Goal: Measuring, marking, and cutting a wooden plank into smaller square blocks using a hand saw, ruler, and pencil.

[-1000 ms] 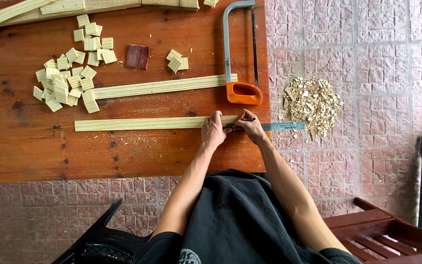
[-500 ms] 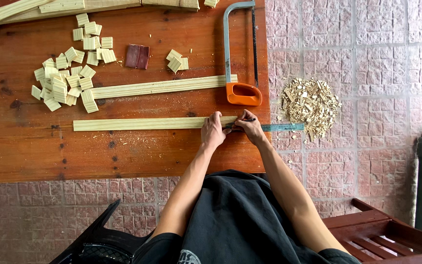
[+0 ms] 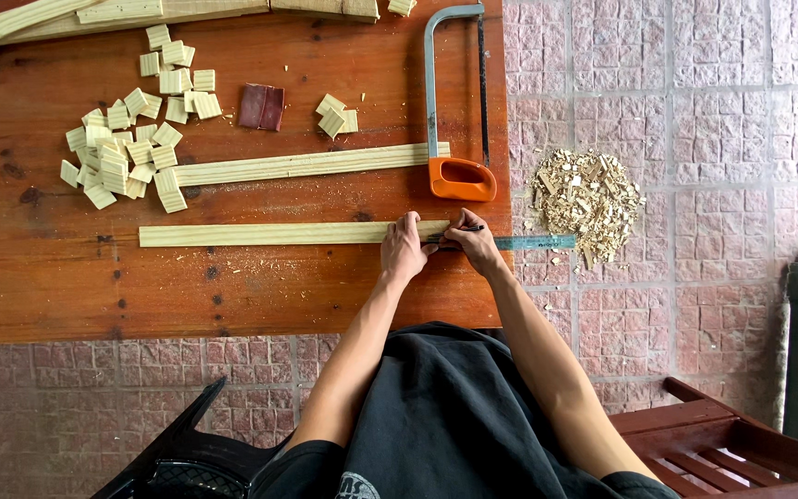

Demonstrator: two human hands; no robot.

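Pressing down on the right end of a long wooden strip (image 3: 279, 233), the left hand (image 3: 404, 251) lies with fingers spread flat on the wood, near the bench (image 3: 233, 296) edge. Just beside it, the right hand (image 3: 473, 242) has its fingers pinched around a dark pencil (image 3: 469, 228), tip at the strip, over a metal ruler (image 3: 533, 242). An orange-handled hacksaw (image 3: 454, 111) lies behind them.

Bare red-brown board (image 3: 233, 296) lay open below long pale wooden strip (image 3: 270, 234). Above it, second pale strip (image 3: 307, 164) and orange-handled hacksaw (image 3: 454, 139) hemmed narrow lane. Heap of small pale wooden blocks (image 3: 131, 148) crowded upper left.
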